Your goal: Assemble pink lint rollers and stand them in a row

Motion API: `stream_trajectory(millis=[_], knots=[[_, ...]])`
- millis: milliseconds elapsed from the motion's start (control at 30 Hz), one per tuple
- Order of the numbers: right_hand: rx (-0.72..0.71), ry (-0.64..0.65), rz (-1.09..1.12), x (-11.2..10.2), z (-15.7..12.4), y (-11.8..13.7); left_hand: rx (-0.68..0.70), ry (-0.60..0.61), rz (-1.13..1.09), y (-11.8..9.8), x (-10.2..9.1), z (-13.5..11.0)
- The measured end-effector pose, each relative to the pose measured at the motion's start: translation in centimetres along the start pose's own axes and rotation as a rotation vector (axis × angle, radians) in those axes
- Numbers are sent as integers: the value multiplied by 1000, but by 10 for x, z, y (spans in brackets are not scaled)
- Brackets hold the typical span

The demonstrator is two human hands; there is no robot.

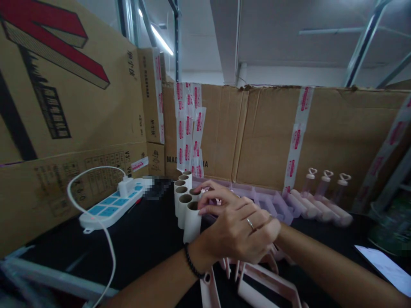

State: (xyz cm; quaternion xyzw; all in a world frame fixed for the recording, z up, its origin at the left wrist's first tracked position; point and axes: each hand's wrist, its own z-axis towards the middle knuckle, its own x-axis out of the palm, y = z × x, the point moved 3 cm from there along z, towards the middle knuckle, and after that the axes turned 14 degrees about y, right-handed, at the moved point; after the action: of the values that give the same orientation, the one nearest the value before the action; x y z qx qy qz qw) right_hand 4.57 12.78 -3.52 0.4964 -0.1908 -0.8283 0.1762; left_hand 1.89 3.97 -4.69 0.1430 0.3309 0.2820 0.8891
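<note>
My right hand (220, 197) reaches across behind my left, its fingers curved and closed at the right side of a white tube (195, 192) with a brown cardboard inside. Several similar white tubes (192, 224) stand upright beside it in a tight group. My left hand (245, 231), with a ring and a black bead bracelet, is closed in front of my right wrist. Its curled fingers hide whatever they may hold. Below it lie pale pink plastic frames (266, 286) and a pink handle-like piece (210, 291).
A white power strip (111, 211) with a plugged-in charger and cable lies left. Behind are a purple divided tray (268, 201) and pink cylinders (321, 207), some with heart-shaped tops. A lit phone-like screen (387, 267) lies right. Cardboard walls (263, 132) enclose the black surface.
</note>
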Motion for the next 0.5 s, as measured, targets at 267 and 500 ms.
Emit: stream_trajectory(millis=[267,500], knots=[[112,-360,35,-90,-54,9,-194,-79,28,25,-17,0],[146,-562,28,-113,-87,9,-767,94,-8,69,-11,19]])
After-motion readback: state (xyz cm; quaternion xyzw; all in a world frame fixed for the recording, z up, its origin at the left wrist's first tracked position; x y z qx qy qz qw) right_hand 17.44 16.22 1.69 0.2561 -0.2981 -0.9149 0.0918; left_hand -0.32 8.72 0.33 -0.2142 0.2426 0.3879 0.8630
